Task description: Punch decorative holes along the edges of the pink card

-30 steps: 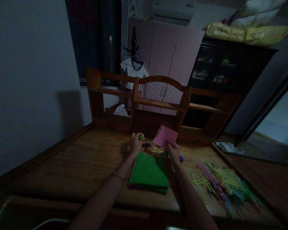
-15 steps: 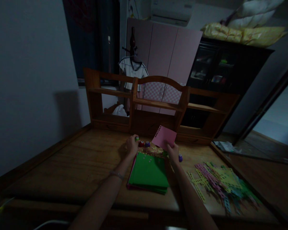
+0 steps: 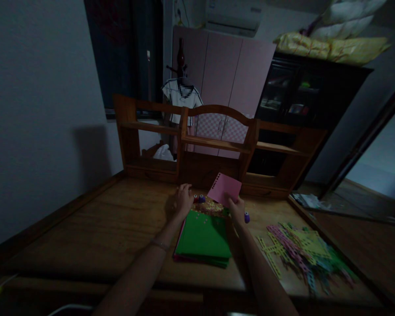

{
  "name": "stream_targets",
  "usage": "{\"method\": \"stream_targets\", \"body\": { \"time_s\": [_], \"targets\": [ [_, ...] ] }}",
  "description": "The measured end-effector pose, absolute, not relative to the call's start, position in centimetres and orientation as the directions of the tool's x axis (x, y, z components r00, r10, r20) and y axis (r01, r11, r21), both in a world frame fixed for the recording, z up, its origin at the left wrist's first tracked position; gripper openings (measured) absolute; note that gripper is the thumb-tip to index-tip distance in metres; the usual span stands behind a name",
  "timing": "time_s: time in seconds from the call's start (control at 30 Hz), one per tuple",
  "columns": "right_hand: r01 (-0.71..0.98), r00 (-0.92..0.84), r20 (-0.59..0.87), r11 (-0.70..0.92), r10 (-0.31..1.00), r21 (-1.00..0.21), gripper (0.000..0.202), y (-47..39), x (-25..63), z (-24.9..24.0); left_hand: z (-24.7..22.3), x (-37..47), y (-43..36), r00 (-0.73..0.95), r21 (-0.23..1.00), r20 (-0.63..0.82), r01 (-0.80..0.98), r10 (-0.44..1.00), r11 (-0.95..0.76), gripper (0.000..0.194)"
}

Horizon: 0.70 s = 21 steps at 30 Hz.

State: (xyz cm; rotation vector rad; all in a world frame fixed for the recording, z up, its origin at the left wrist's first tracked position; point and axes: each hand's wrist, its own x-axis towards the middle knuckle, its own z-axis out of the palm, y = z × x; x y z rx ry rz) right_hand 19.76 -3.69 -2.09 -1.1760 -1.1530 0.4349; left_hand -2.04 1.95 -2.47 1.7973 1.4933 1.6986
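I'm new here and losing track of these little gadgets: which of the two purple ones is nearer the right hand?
The purple gadget just right of the right hand; the other purple one sits beside the red gadget.

A thin, pale bracelet [image 3: 160, 244] circles the left forearm [image 3: 140, 272] as a narrow band, its finer detail lost in the dim light. On either side of the bracelet, up to the left grip [image 3: 184, 199] and back toward the elbow, that forearm is bare. To the right of the bracelet, the slender right forearm [image 3: 258, 259] is bare too, from the right grip [image 3: 237, 210] down.
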Motion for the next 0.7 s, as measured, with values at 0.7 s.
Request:
{"method": "stream_targets", "body": {
  "time_s": [0.7],
  "targets": [
    [0.081, 0.463, 0.325, 0.326, 0.824, -0.942, 0.054, -4.7, 19.1, -0.2, -1.0, 1.0, -0.9, 0.565, 0.983, 0.179, -0.072, 0.805, -0.168, 0.035]
  ]
}}
